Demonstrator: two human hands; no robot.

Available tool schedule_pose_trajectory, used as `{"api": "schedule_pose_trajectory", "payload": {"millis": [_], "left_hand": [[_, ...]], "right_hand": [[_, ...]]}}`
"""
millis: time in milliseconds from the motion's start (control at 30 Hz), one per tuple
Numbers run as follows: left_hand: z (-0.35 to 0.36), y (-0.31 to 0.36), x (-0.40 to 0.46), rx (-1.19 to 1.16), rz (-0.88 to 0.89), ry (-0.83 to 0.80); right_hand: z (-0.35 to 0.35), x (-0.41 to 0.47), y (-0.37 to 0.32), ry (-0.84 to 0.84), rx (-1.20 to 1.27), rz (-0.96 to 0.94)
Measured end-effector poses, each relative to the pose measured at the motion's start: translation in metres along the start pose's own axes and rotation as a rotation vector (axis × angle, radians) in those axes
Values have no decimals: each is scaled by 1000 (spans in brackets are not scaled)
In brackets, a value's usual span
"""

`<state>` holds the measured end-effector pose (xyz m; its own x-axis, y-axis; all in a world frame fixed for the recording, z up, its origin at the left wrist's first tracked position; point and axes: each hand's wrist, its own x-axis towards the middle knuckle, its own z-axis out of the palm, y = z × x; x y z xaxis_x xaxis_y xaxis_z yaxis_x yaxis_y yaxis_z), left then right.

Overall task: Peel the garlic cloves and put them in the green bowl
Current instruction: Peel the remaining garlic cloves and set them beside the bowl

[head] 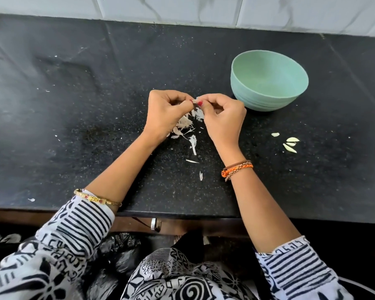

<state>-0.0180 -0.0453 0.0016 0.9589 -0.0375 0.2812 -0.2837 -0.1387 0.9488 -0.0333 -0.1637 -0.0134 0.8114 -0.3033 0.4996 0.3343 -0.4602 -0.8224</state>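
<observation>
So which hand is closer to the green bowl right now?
Right. The right hand sits just beside the green bowl; the left hand is farther left, beyond it.

Green bowl, black speckled counter

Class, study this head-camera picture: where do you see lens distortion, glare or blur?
Head view: the wide lens bows the black speckled stone counter edges; soft daylight leaves a pale sheen at its left; the round pale-green bowl is sharp; the small garlic clove pinched between the left hand and right hand is too small to resolve.
</observation>
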Motion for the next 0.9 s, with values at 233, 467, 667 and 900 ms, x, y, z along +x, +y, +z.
{"api": "schedule_pose_trajectory", "payload": {"millis": [233, 467, 667, 900], "left_hand": [[3, 0, 3, 14, 23, 42], [6, 2, 6, -183, -83, 123], [7, 2, 8, -351, -253, 159], [-4, 0, 16, -169, -117, 157]], "right_hand": [[3, 4, -4, -13, 148, 161], [4, 18, -9, -55, 161, 179], [10, 17, -15, -63, 296, 173], [-5, 19, -16, -237, 579, 475]]}}
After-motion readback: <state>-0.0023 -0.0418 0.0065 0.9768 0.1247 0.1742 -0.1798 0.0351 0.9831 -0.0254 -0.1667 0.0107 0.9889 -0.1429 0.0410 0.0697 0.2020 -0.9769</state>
